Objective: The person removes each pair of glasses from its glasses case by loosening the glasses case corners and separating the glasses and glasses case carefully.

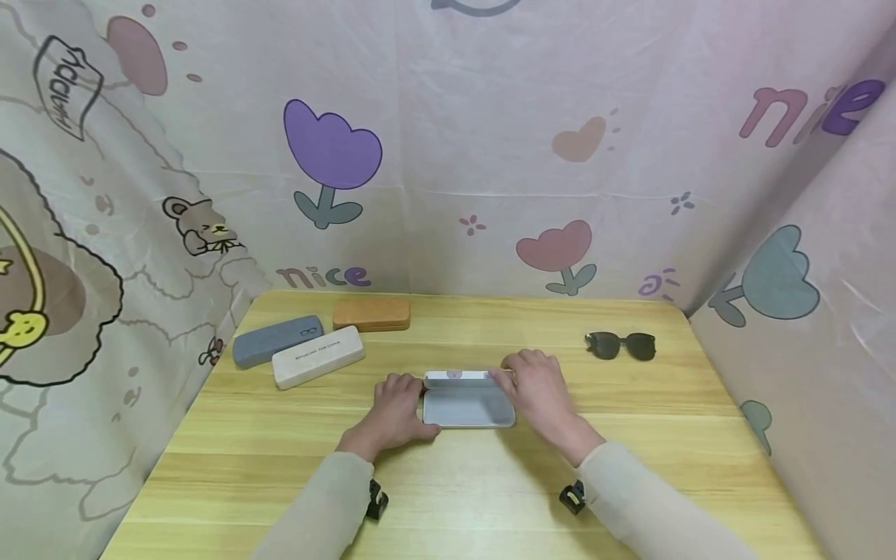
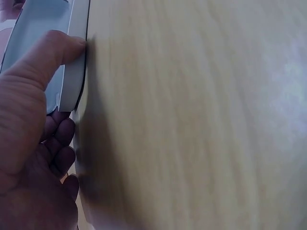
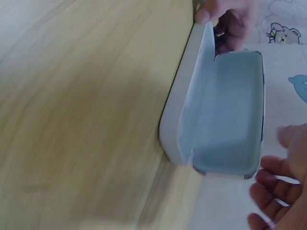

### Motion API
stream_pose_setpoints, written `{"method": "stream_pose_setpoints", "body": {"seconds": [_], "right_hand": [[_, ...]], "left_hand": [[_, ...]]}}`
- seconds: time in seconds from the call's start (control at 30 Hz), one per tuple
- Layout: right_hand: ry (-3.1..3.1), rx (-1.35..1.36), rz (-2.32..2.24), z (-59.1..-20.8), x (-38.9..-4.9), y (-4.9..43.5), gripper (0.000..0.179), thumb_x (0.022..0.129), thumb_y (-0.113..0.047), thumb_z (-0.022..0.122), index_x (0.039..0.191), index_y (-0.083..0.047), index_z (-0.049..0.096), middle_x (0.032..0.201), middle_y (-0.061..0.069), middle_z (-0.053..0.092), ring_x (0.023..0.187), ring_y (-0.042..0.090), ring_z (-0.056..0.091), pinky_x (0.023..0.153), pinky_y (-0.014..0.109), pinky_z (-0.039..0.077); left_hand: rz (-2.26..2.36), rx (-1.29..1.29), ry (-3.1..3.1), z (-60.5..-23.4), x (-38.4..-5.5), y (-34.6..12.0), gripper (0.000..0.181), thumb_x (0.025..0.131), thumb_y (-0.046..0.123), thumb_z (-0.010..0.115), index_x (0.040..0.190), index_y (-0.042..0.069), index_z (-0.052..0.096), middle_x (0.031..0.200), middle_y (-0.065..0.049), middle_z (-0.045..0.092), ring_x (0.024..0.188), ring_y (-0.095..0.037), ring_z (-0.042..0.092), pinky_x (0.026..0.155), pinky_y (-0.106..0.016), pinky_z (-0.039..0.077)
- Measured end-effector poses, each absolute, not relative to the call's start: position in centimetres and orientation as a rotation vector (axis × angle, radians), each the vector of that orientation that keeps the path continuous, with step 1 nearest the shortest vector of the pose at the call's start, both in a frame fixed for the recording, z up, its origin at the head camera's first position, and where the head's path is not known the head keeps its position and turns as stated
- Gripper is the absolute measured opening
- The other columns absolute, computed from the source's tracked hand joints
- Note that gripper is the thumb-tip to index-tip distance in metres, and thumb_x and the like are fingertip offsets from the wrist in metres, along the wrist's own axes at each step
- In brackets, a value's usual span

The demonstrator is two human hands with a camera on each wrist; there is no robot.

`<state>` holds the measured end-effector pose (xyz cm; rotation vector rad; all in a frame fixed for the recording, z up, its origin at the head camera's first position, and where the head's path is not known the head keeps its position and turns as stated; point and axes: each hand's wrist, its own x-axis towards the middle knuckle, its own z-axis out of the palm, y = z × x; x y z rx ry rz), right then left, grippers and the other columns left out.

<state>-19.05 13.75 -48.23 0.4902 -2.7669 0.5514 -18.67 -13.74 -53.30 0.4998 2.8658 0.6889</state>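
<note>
An open glasses case (image 1: 467, 409) with a pale blue-grey lining lies on the table, its lid (image 3: 237, 112) raised at the back. My left hand (image 1: 393, 414) grips the case's left end. In the left wrist view its thumb (image 2: 60, 48) presses the front wall, while the other fingers bend around the end. My right hand (image 1: 544, 393) is at the right end of the lid, thumb and fingers apart and loosely bent. The right wrist view shows those fingers (image 3: 268, 194) close beside the lid's edge; whether they touch it I cannot tell.
At the back left lie a blue-grey glasses case (image 1: 276, 342), a white one with lettering (image 1: 318, 358) and an orange-brown one (image 1: 371, 315). Black sunglasses (image 1: 621, 346) rest at the back right. A printed cloth (image 1: 434, 233) hangs behind the wooden table (image 1: 665, 435).
</note>
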Motion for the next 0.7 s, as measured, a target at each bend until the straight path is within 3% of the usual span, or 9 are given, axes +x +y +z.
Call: {"method": "stream_pose_setpoints", "body": {"seconds": [0.23,0.7], "right_hand": [[-2.811,0.460,0.514,-48.08,-18.99,13.24,0.029,0.091,-0.042,0.081,0.086,-0.014,0.072,0.082,-0.003,0.067,0.079,0.019,0.060,0.078,0.039,0.043],[-2.907,0.393,0.422,-47.86,-18.73,13.67,0.042,0.094,-0.053,0.075,0.087,-0.013,0.066,0.080,-0.002,0.062,0.078,0.021,0.053,0.069,0.038,0.041]], "left_hand": [[0.697,0.500,2.859,-53.41,-18.69,-13.76,0.087,0.078,0.049,0.088,0.140,-0.003,0.057,0.130,-0.012,0.061,0.125,-0.033,0.045,0.110,-0.055,0.031],[0.672,0.500,2.853,-53.19,-18.94,-13.70,0.090,0.078,0.051,0.088,0.141,-0.004,0.057,0.131,-0.011,0.061,0.126,-0.033,0.045,0.109,-0.053,0.032]]}}
